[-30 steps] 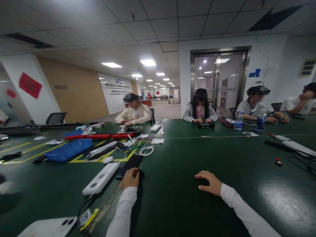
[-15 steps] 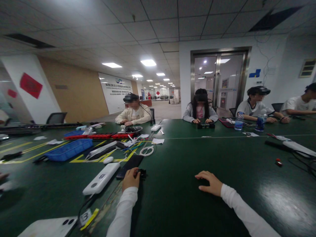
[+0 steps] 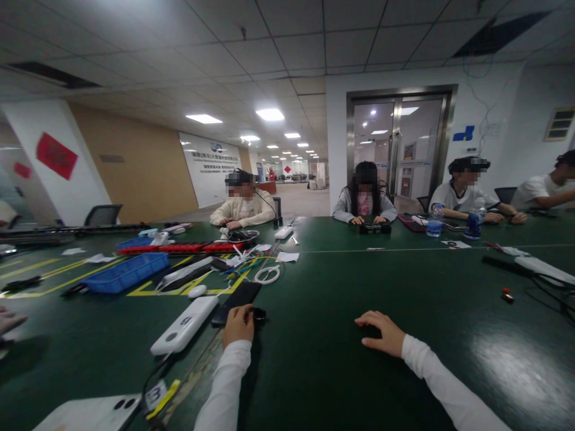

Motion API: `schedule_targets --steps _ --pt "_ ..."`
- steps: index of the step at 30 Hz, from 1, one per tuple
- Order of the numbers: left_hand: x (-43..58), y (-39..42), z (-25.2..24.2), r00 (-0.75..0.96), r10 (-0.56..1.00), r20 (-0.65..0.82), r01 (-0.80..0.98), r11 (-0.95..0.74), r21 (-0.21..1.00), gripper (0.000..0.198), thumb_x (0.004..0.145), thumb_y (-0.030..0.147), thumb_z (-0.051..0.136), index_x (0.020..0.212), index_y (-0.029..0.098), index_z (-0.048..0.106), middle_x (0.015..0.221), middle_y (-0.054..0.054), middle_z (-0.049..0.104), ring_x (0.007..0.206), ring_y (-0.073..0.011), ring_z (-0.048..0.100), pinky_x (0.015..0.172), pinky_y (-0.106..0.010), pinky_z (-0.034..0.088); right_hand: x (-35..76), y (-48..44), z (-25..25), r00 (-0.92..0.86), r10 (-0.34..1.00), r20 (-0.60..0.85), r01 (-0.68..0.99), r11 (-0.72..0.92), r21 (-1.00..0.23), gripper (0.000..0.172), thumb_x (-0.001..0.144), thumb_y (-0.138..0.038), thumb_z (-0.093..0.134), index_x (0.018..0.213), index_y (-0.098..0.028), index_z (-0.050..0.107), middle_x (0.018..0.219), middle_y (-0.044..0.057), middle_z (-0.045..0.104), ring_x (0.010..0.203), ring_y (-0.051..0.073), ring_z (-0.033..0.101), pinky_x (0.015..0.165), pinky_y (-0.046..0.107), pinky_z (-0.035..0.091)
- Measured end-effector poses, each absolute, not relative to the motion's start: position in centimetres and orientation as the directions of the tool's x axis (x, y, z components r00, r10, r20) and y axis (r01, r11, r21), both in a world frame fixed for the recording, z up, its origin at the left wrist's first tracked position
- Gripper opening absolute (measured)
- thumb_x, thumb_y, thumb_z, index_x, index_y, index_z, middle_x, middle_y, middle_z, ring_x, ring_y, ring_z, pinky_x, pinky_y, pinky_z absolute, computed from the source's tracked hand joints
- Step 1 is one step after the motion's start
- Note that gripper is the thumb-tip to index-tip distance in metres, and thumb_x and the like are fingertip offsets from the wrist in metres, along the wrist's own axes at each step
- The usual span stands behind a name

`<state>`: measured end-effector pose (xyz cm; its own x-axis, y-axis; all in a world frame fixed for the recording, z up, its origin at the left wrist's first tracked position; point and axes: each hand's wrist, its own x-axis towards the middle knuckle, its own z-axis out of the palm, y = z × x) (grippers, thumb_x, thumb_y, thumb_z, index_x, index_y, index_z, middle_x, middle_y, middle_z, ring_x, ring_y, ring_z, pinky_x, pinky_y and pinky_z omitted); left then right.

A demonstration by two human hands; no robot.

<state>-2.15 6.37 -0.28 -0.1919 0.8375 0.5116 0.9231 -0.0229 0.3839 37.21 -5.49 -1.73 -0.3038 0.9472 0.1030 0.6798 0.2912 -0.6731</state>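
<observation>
My left hand point(image 3: 238, 325) rests on the dark green table point(image 3: 323, 335) with its fingers curled around a small black object point(image 3: 259, 313). Just beyond it lies a black phone point(image 3: 236, 301), and to its left a white power bank point(image 3: 184, 324). My right hand point(image 3: 381, 332) lies palm down on the table about an arm's width to the right, its fingers spread and nothing in it. Both arms wear white sleeves.
A blue tray point(image 3: 126, 272), red strips point(image 3: 179, 247), coloured wires point(image 3: 245, 263) and a white cable coil point(image 3: 266, 274) lie at the left. A white phone point(image 3: 85, 414) sits at the near left edge. Several people sit across the table. A small red item point(image 3: 507, 294) lies at the right.
The small black object by my left hand shows more now. Someone's hand has come into view at the far left edge. My right hand has stayed put.
</observation>
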Motion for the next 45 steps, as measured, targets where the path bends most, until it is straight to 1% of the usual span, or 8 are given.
schedule_targets --steps 7,13,18,21,25,33,41,45 --pt "-2.0 6.1 -0.1 -0.166 0.825 0.54 0.928 -0.053 0.367 0.025 0.076 0.028 0.042 0.093 0.021 0.058 0.1 -0.005 0.052 0.083 -0.0159 0.053 0.071 -0.027 0.042 37.1 -5.5 -1.7 -0.303 0.948 0.096 0.676 0.285 -0.679 0.043 0.072 -0.039 0.056 0.112 -0.027 0.047 0.111 0.002 0.048 0.105 0.023 0.042 0.092 0.041 0.03" --pt "-1.4 5.9 0.1 -0.193 0.849 0.493 0.927 -0.007 0.376 0.026 0.076 0.033 0.041 0.094 0.022 0.056 0.102 -0.005 0.051 0.077 -0.0142 0.054 0.064 -0.025 0.041 37.2 -5.5 -1.8 -0.315 0.942 0.115 0.693 0.311 -0.65 0.043 0.073 -0.04 0.055 0.112 -0.026 0.046 0.111 0.002 0.049 0.104 0.022 0.042 0.092 0.039 0.03" --pt "-0.8 5.0 0.9 -0.173 0.855 0.489 0.932 -0.018 0.362 0.023 0.075 0.032 0.043 0.092 0.024 0.056 0.1 -0.004 0.052 0.077 -0.014 0.054 0.063 -0.024 0.041 37.2 -5.9 -1.8 -0.33 0.926 0.185 0.674 0.368 -0.64 0.042 0.072 -0.039 0.056 0.112 -0.027 0.047 0.109 0.002 0.05 0.103 0.022 0.044 0.095 0.04 0.027" --pt "-0.4 4.4 1.5 -0.181 0.86 0.478 0.927 -0.013 0.375 0.022 0.073 0.029 0.046 0.091 0.024 0.057 0.098 -0.003 0.052 0.076 -0.0146 0.054 0.061 -0.024 0.041 37.1 -5.9 -1.6 -0.319 0.933 0.167 0.681 0.348 -0.645 0.043 0.073 -0.039 0.056 0.112 -0.026 0.046 0.11 0.002 0.05 0.104 0.022 0.043 0.095 0.041 0.026" --pt "0.0 4.1 2.0 -0.219 0.861 0.459 0.917 0.021 0.399 0.019 0.071 0.026 0.048 0.088 0.024 0.058 0.096 -0.004 0.052 0.075 -0.0151 0.054 0.061 -0.025 0.041 37.1 -5.9 -1.5 -0.306 0.946 0.11 0.682 0.299 -0.667 0.043 0.073 -0.039 0.056 0.113 -0.027 0.046 0.111 0.003 0.048 0.105 0.023 0.042 0.092 0.041 0.031" --pt "-0.2 4.7 1.6 -0.228 0.854 0.468 0.908 0.013 0.418 0.018 0.07 0.025 0.049 0.085 0.022 0.058 0.092 -0.004 0.052 0.075 -0.0159 0.054 0.062 -0.026 0.041 37.3 -5.4 -2.4 -0.303 0.944 0.129 0.687 0.31 -0.657 0.041 0.072 -0.035 0.057 0.111 -0.028 0.046 0.11 0.001 0.048 0.104 0.021 0.042 0.09 0.039 0.033" --pt "-0.7 5.7 0.6 -0.219 0.861 0.459 0.923 0.029 0.385 0.019 0.071 0.027 0.048 0.086 0.021 0.057 0.091 -0.005 0.053 0.075 -0.0157 0.054 0.062 -0.026 0.042 37.1 -5.8 -1.7 -0.287 0.952 0.105 0.684 0.281 -0.673 0.041 0.073 -0.037 0.056 0.111 -0.027 0.047 0.11 0.002 0.048 0.104 0.021 0.042 0.091 0.04 0.032" --pt "-1.1 6.2 0.0 -0.146 0.874 0.463 0.94 -0.023 0.34 0.02 0.073 0.027 0.046 0.088 0.021 0.057 0.093 -0.004 0.053 0.077 -0.0147 0.054 0.065 -0.025 0.042 37.0 -6.1 -1.3 -0.295 0.947 0.131 0.676 0.303 -0.671 0.041 0.073 -0.039 0.055 0.112 -0.026 0.047 0.111 0.003 0.048 0.106 0.022 0.041 0.093 0.041 0.03"
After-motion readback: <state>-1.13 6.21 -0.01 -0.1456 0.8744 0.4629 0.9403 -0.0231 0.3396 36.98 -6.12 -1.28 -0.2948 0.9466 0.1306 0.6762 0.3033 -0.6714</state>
